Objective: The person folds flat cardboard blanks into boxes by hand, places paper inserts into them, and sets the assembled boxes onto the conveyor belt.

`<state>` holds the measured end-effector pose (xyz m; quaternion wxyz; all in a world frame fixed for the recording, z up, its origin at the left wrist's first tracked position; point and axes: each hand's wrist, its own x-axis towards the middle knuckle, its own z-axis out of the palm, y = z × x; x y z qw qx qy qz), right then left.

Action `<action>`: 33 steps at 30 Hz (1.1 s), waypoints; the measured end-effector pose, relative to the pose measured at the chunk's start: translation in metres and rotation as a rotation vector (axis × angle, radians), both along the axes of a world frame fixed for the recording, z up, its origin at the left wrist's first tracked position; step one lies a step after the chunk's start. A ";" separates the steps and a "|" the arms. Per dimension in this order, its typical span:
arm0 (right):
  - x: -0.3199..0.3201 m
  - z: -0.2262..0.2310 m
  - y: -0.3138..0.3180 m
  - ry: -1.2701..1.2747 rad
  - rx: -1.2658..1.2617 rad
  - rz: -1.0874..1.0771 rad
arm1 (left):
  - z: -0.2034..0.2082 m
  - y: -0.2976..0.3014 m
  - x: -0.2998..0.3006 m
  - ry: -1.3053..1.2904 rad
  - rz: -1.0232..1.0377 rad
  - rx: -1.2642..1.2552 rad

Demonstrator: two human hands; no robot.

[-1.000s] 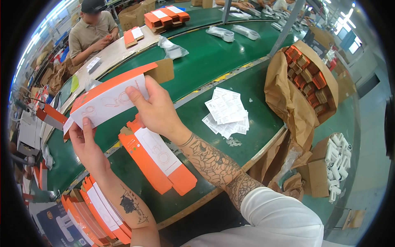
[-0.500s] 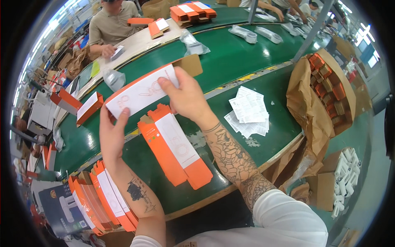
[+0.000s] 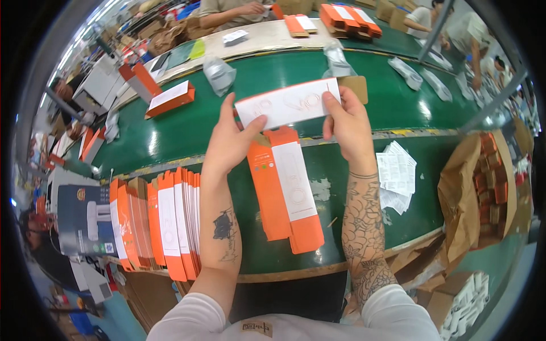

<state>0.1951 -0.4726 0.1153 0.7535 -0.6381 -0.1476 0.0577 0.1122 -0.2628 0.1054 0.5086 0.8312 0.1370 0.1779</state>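
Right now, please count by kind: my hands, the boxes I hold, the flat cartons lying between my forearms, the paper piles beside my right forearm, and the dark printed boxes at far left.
Hands: 2, left hand and right hand
Held box: 1
Flat carton: 1 visible
Paper pile: 1
Dark printed box: 1
Total: 6
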 end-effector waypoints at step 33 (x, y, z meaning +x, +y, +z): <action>0.047 -0.076 0.005 0.259 0.018 -0.132 | -0.002 0.040 -0.006 -0.052 0.106 -0.074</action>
